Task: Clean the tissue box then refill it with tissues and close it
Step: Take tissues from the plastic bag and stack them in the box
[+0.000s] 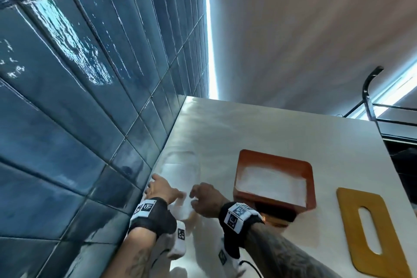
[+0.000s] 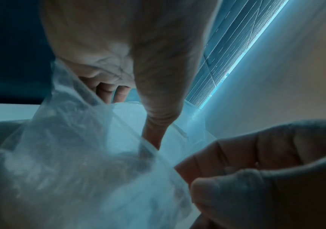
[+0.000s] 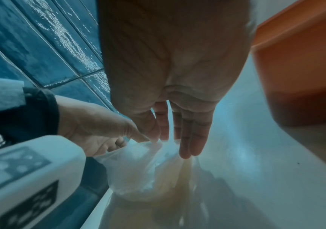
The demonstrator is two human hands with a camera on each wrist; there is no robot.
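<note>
An open orange-brown tissue box (image 1: 273,156) stands on the white counter (image 1: 225,124) with white tissues (image 1: 270,181) inside. It also shows in the right wrist view as the tissue box (image 3: 299,62). Its yellow wooden lid (image 1: 352,221), which has a slot, lies flat to the right. A clear plastic pack of tissues (image 1: 182,169) lies by the wall. My left hand (image 1: 167,192) pinches the pack's near end, the plastic (image 2: 80,155) bunched under its thumb. My right hand (image 1: 196,196) pinches the same crumpled plastic (image 3: 144,164) beside it.
A blue tiled wall (image 1: 79,119) runs along the counter's left side, close to my left hand. A black metal rack (image 1: 372,88) stands beyond the counter's far right corner. The counter's right edge passes just past the lid.
</note>
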